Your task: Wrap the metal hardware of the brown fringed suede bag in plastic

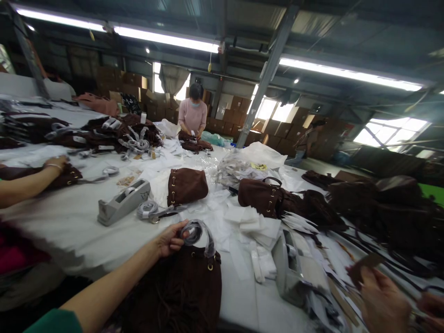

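Note:
My left hand (169, 241) is closed on the plastic-wrapped handle (197, 232) of a brown suede bag (183, 291) that lies right in front of me on the white table (69, 231). My right hand (383, 303), blurred at the lower right, pinches a small brown card (364, 267) above the scattered papers. Beside it, at the frame's edge, part of another hand (430, 307) shows.
A grey tape dispenser (123, 201) stands left of centre and a second dispenser (291, 270) at the right. More brown bags (187, 185) (263, 195) lie further out, amid white paper sheets (256, 226). A co-worker's arm (31, 180) rests at the left. A person in pink (192, 115) works at the far end.

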`<act>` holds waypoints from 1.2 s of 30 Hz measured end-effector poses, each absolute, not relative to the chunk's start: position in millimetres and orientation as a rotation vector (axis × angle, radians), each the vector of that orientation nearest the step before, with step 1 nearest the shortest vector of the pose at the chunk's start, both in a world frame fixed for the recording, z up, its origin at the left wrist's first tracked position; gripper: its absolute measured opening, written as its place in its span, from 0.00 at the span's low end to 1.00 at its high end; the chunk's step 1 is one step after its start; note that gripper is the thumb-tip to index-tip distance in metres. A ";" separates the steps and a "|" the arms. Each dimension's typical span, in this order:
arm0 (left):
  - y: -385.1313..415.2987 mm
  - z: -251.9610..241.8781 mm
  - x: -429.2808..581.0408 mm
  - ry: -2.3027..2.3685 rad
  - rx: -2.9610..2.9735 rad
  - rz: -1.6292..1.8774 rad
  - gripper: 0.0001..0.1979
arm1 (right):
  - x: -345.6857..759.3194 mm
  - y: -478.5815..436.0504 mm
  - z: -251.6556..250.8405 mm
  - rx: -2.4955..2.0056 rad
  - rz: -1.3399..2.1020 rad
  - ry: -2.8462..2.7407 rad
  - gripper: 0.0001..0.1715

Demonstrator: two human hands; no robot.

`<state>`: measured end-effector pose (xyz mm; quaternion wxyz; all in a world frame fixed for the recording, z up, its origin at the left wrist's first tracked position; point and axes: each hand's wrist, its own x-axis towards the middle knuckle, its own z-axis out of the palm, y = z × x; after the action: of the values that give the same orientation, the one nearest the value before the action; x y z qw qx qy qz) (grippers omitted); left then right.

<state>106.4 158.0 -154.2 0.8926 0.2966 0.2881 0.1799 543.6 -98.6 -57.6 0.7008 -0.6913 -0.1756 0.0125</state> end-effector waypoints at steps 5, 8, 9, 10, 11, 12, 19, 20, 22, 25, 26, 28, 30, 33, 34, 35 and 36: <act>164.4 -135.6 108.5 0.600 0.608 0.332 0.22 | 404.7 -58.3 -83.7 -1.522 0.635 -0.662 0.26; 162.0 -132.5 107.7 0.624 0.608 0.330 0.23 | 333.8 -34.8 -113.1 -1.506 0.880 -0.762 0.28; 161.2 -131.9 106.9 0.633 0.608 0.331 0.23 | 318.3 -27.9 -121.9 -1.493 0.921 -0.771 0.29; 160.5 -131.2 105.8 0.641 0.609 0.331 0.23 | 306.9 -21.9 -129.2 -1.480 0.950 -0.769 0.30; 160.0 -130.5 104.7 0.647 0.610 0.332 0.23 | 299.2 -17.1 -134.9 -1.467 0.969 -0.756 0.31; 159.7 -129.8 103.6 0.650 0.612 0.333 0.23 | 294.6 -13.7 -138.9 -1.454 0.979 -0.740 0.32; 153.1 -140.5 102.9 0.629 0.596 0.330 0.22 | 300.2 -26.1 -151.4 -1.490 0.945 -0.706 0.31; 151.5 -144.5 103.7 0.623 0.590 0.337 0.21 | 301.8 -30.8 -154.7 -1.507 0.939 -0.699 0.31; 148.2 -151.7 105.4 0.613 0.586 0.354 0.21 | 303.1 -39.8 -161.4 -1.536 0.931 -0.681 0.32; 144.1 -155.2 108.1 0.607 0.597 0.346 0.21 | 297.8 -46.9 -166.7 -1.542 0.968 -0.668 0.31; 143.2 -154.0 108.9 0.608 0.601 0.337 0.21 | 294.0 -46.5 -166.9 -1.531 1.004 -0.678 0.31; 142.2 -149.0 110.0 0.626 0.616 0.321 0.22 | 284.1 -41.4 -166.4 -1.499 1.087 -0.710 0.30; 142.2 -142.3 110.3 0.663 0.650 0.324 0.23 | 272.6 -32.7 -167.0 -1.470 1.136 -0.747 0.29; 140.9 -134.2 108.4 0.712 0.716 0.343 0.23 | 257.6 -22.2 -172.4 -1.448 1.107 -0.775 0.27; 139.0 -133.1 107.1 0.718 0.734 0.342 0.23 | 255.0 -21.6 -174.6 -1.444 1.087 -0.776 0.27; 136.3 -133.3 105.4 0.721 0.747 0.334 0.23 | 254.5 -22.9 -176.3 -1.440 1.069 -0.772 0.28; 133.1 -135.1 103.3 0.726 0.756 0.318 0.24 | 256.8 -26.1 -177.3 -1.433 1.054 -0.765 0.28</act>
<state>103.3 133.1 -135.1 0.8536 0.3596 0.3452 0.1513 256.8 -26.1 -177.3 0.5668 -0.6098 -0.3254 0.4483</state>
